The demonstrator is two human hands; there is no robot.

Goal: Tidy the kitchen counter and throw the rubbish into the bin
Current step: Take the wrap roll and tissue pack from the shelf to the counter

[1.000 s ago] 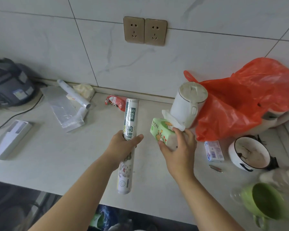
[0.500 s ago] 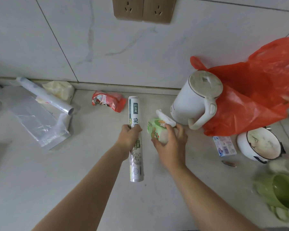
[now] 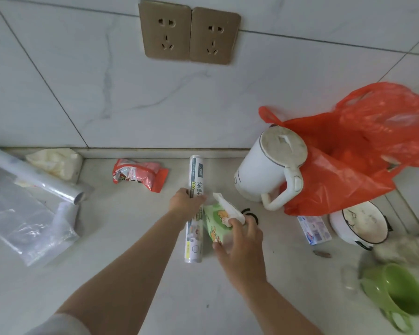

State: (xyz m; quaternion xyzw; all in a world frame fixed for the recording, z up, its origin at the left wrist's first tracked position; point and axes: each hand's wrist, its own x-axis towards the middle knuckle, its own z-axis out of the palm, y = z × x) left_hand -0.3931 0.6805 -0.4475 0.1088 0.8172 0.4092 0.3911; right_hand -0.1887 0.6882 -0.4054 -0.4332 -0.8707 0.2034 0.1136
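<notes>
My left hand [image 3: 185,203] grips a white roll of cling-film bags [image 3: 195,209], which lies lengthwise on the counter pointing at the wall. Right beside it is a green tissue pack [image 3: 215,224] with a white tissue sticking out of its top; my right hand [image 3: 240,245] holds the pack from the near right side. A red snack wrapper [image 3: 139,175] lies left of the roll near the wall. A clear plastic roll [image 3: 34,176] with loose plastic sheet [image 3: 27,226] lies far left, with a crumpled yellowish bag [image 3: 56,162] behind it.
A white kettle [image 3: 269,170] stands right of the roll, against an orange plastic bag [image 3: 353,153]. A small blue-white packet [image 3: 315,229], a white enamel bowl [image 3: 362,224] and a green cup [image 3: 394,296] sit at the right. Two wall sockets [image 3: 190,32] are above.
Both hands moved toward the wall and lowered the roll and the tissue pack onto the counter. The camera tilted closer to the wall.
</notes>
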